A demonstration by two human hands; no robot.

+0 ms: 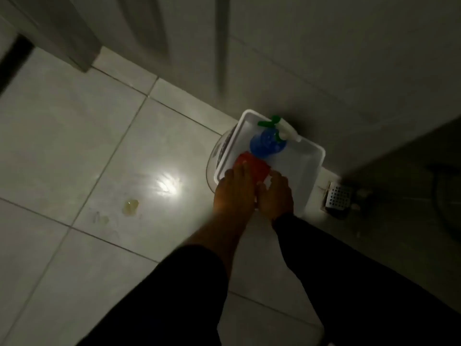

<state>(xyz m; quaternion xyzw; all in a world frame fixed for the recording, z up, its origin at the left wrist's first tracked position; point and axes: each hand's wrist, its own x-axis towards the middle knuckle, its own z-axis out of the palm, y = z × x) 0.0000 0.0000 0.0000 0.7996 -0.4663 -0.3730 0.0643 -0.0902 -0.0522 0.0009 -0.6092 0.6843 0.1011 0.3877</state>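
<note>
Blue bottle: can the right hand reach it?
Probably yes. The right hand is over the tub, the blue bottle stands just beyond its fingers, and nothing covers it.

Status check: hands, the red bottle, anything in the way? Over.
Left hand and right hand on red bottle in white bin; grip unclear, dim light. Blue spray bottle close beside it.

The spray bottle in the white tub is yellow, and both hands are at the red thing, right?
No: the head view shows a blue spray bottle, not yellow. It is in the white tub, with the left hand and right hand at the red thing.
</note>
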